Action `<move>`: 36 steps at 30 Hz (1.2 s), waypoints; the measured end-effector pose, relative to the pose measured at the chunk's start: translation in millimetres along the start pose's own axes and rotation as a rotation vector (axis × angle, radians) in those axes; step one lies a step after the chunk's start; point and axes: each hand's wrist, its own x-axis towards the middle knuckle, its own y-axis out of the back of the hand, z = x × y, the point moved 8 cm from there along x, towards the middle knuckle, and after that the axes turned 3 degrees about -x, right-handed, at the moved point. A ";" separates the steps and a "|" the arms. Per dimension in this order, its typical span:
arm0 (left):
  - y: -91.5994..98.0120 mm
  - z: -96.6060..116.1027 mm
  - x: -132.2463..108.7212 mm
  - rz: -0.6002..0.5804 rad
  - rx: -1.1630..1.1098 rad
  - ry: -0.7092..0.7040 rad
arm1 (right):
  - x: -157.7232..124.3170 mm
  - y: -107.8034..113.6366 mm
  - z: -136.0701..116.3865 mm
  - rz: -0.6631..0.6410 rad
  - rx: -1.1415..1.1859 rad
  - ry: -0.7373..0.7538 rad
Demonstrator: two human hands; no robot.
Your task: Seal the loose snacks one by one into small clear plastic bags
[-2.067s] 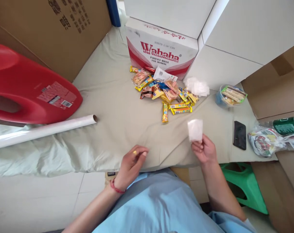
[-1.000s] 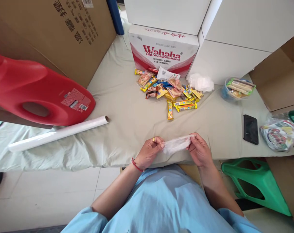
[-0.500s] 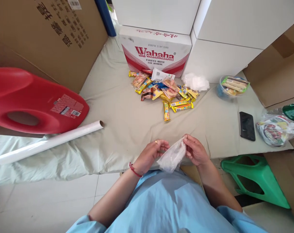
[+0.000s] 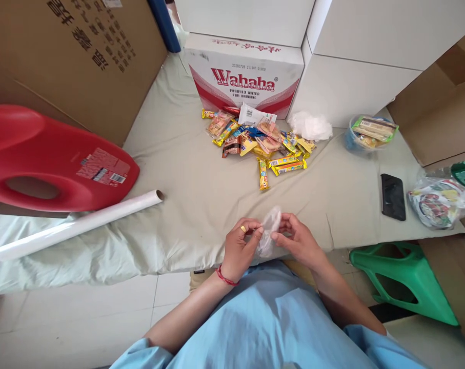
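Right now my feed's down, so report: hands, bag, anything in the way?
Left hand and right hand both pinch the clear bag. Bag crumpled between them. Snack pile lies beyond, apart.

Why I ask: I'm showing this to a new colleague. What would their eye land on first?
The big red jug lying on its side at the left pulls the eye first. Next comes the bright pile of snack packets on the cloth in front of the Wahaha box. Near the front edge, the left hand and right hand pinch a small clear bag between them.
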 end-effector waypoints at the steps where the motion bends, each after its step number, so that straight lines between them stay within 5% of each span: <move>1: 3.0 3.0 0.6 0.018 0.005 -0.026 | 0.6 -2.1 -0.7 -0.010 -0.016 -0.003; 11: 26.0 -11.1 6.9 0.123 -0.114 0.205 | 7.1 38.4 2.0 0.184 0.114 -0.057; 16: 27.5 -16.7 12.0 0.119 -0.079 0.197 | 5.4 26.7 10.4 0.023 0.113 -0.100; 19: 36.9 -11.5 19.2 0.155 -0.017 0.084 | 5.3 27.0 14.3 -0.005 0.065 -0.096; 23: 55.8 32.6 9.1 0.390 0.315 -0.313 | 3.9 23.8 12.4 -0.019 0.125 -0.074; 24: 50.4 41.5 5.4 0.360 0.377 -0.377 | 3.3 20.5 10.7 -0.032 0.148 -0.068; 26: 25.0 47.5 2.3 0.115 0.403 -0.408 | 2.2 12.4 6.6 -0.061 0.197 -0.058; 29: -14.6 37.5 -2.3 -0.241 0.338 -0.297 | 1.4 2.7 0.0 -0.095 0.237 -0.032; 32: -23.3 24.1 1.7 -0.280 0.275 -0.167 | 2.1 8.1 -5.7 -0.056 0.221 0.003; 36: 3.5 6.8 16.1 -0.151 0.078 0.030 | 1.4 43.8 -7.9 0.094 0.145 -0.008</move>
